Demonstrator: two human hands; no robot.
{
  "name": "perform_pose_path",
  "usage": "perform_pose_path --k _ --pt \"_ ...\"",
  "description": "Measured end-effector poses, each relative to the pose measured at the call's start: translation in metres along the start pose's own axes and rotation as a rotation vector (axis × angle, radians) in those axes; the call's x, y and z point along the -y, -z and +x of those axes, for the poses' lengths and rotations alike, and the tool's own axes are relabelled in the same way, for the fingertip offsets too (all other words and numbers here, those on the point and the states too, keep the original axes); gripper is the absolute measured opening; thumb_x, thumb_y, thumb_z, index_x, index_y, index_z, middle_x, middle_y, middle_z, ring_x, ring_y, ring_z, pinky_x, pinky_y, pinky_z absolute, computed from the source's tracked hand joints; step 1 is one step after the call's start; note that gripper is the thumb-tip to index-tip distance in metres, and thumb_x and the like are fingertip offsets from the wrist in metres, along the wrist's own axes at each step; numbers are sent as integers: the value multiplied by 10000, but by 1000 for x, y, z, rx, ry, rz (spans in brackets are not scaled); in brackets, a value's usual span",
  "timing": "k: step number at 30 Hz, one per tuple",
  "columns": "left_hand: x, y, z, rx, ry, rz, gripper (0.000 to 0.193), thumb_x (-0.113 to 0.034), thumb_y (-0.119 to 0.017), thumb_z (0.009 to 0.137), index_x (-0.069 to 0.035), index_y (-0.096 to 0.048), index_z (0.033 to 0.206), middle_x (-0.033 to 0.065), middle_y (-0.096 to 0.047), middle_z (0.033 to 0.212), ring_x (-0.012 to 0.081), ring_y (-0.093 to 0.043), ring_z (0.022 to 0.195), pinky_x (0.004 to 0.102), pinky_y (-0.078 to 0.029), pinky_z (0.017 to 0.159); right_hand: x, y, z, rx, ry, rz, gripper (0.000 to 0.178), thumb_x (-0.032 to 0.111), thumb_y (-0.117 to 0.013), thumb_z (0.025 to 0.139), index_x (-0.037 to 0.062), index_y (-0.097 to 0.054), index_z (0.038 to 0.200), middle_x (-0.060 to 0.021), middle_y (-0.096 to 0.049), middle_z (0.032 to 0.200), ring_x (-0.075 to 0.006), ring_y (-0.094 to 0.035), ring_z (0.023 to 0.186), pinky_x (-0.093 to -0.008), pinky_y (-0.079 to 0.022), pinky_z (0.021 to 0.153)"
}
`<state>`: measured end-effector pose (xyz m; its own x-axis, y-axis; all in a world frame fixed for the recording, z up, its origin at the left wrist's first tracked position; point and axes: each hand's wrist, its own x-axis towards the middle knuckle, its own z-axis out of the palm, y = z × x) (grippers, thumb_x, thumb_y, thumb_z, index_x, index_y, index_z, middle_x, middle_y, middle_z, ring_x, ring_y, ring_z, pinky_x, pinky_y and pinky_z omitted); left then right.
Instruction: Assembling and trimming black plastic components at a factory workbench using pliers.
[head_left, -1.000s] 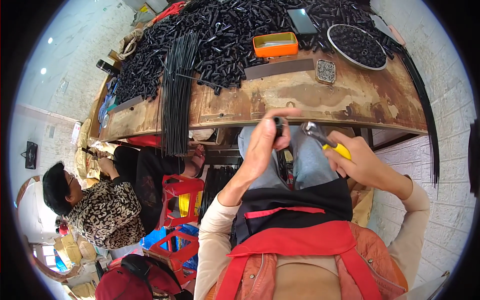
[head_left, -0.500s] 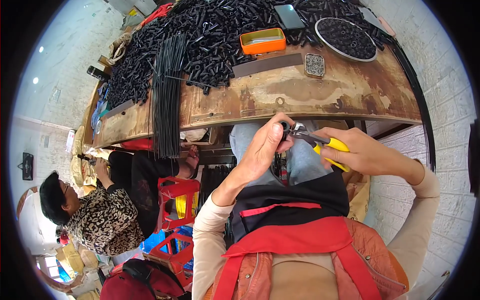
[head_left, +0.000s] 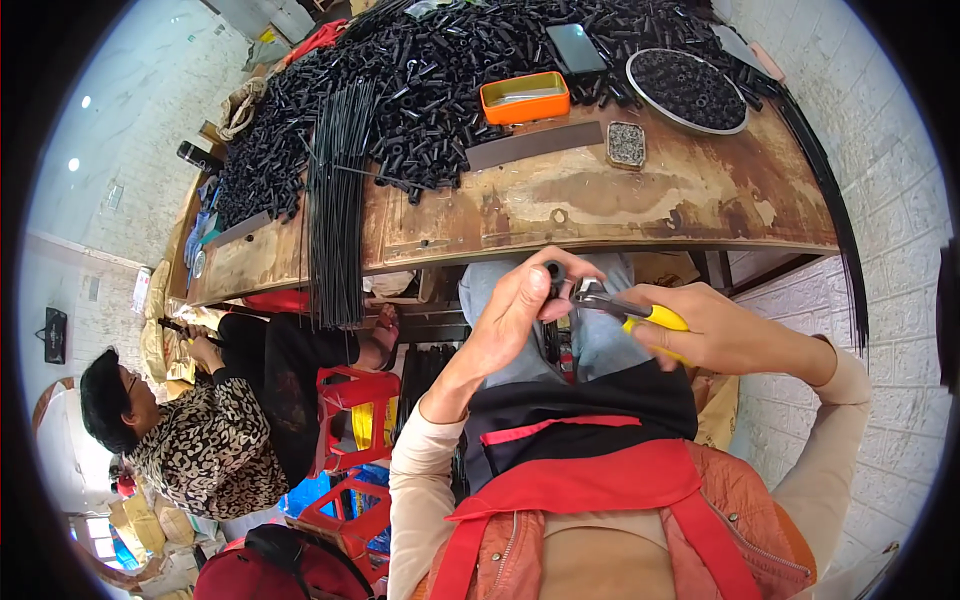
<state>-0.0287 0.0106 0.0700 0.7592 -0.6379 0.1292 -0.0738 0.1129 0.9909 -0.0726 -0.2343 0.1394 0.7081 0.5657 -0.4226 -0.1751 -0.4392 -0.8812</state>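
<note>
Between the thumb and fingers of my left hand is a short black tube, its round open end turned up. My right hand grips a pair of pliers with yellow handles. The jaws of the pliers point left and reach close to my left fingertips, beside the tube; whether they touch it I cannot tell. Both hands are held above my lap, just in front of the table edge.
On the wooden table lie a heap of black tubes, a bundle of thin black rods, an orange tin, a small box of metal bits, a round tray and a phone. A person sits at left near red stools.
Both hands have shifted slightly left and down with the tube and the pliers. My left fingers have tilted the tube a little.
</note>
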Motion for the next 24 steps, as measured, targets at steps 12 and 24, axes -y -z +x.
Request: perform_pose_path --k 12,24 --pt "-31 11 17 2 -19 58 643 -566 -404 989 22 -597 1163 -15 -484 714 77 -425 628 250 -369 574 2 25 0 -109 -143 -213 414 282 -554 958 25 -506 1279 -152 -638 755 -284 -630 612 -378 -494 610" --pt "-180 74 7 -666 -133 196 500 -482 -405 1022 -70 -565 1256 -101 -309 576 -4 -244 425 174 -151 353 -192 146 16 -1198 199 -1046 269 247 -598 883 20 -636 1021 -198 -567 1028 -352 -567 910 -431 -470 823"
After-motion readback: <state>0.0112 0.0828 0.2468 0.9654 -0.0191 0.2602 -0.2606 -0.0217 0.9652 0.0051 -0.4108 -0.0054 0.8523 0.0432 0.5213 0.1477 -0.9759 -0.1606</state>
